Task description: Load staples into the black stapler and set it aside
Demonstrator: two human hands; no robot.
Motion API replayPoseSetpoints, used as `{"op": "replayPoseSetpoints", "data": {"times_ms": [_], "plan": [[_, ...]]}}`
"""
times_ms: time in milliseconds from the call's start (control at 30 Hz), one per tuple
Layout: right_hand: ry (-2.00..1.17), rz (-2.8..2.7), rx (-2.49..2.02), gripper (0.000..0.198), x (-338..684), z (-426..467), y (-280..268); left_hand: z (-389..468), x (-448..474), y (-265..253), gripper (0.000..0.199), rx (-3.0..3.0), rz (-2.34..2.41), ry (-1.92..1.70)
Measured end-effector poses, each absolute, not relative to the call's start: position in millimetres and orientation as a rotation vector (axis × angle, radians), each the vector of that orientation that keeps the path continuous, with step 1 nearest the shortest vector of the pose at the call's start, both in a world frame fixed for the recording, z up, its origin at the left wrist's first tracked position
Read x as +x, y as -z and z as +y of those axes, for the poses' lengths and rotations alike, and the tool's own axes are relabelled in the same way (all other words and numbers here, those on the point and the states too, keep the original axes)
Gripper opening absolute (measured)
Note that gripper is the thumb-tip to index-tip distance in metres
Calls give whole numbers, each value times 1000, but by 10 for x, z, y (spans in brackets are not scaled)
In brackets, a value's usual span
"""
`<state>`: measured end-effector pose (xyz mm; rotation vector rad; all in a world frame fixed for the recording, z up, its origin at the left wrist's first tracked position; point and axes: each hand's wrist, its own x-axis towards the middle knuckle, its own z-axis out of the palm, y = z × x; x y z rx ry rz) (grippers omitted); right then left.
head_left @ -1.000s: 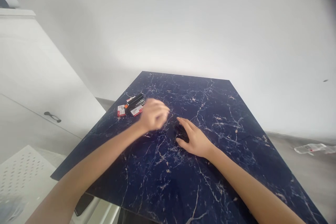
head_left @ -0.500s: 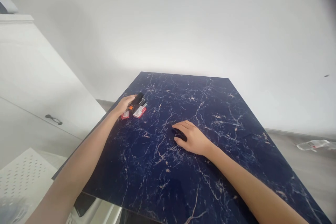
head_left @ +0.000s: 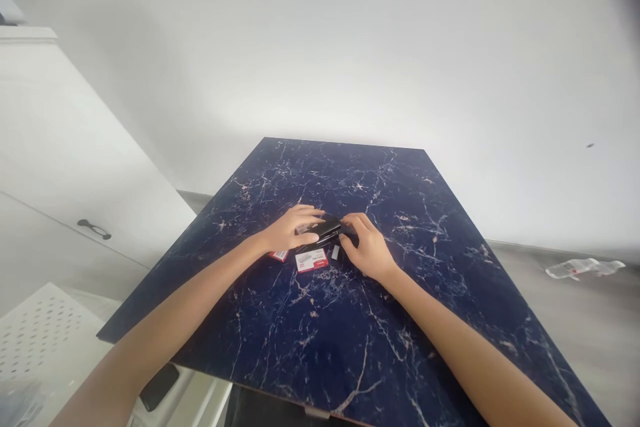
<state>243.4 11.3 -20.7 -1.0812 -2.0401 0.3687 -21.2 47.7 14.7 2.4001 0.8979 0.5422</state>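
Head view: a black object (head_left: 327,231) lies mid-frame between the left hand (head_left: 290,229), fingers spread, and right hand (head_left: 370,251), curled; whether either grips, I cannot tell. A box (head_left: 312,260) sits just below; nothing is clearly lifted off the table (head_left: 300,340).

Likely a home room: white cabinet (head_left: 70,140), marbled blue table (head_left: 320,347)

Here's the glossy black tool (head_left: 329,229), lying slantwise on the counter (head_left: 325,340), with a red-and-white box (head_left: 311,260) flat just in front, a second box (head_left: 280,255) peeking out at left, and a small pale piece (head_left: 335,252) right.
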Motion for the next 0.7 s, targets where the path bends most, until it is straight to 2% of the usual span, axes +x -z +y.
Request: {"op": "replayPoseSetpoints", "data": {"times_ms": [100,167,267,467,633,700], "plan": [[-453,-2109,-1118,52,2482,102,238,394,-315,-189,64,2397,967,-442],[-473,-2174,-1107,54,2504,75,241,390,-440,-178,58,2369,1014,-413],[-520,-2149,-1119,50,2513,36,229,426,-573,-117,46,2334,1062,-427],[-561,-2119,-1149,33,2508,46,223,481,-623,-69,42,2287,1036,-401],[-595,-2135,-1163,34,2525,74,215,523,-619,-84,41,2265,1000,-339],[-583,-2164,-1162,28,2513,76,207,547,-608,-63,40,2266,1044,-372]]}}
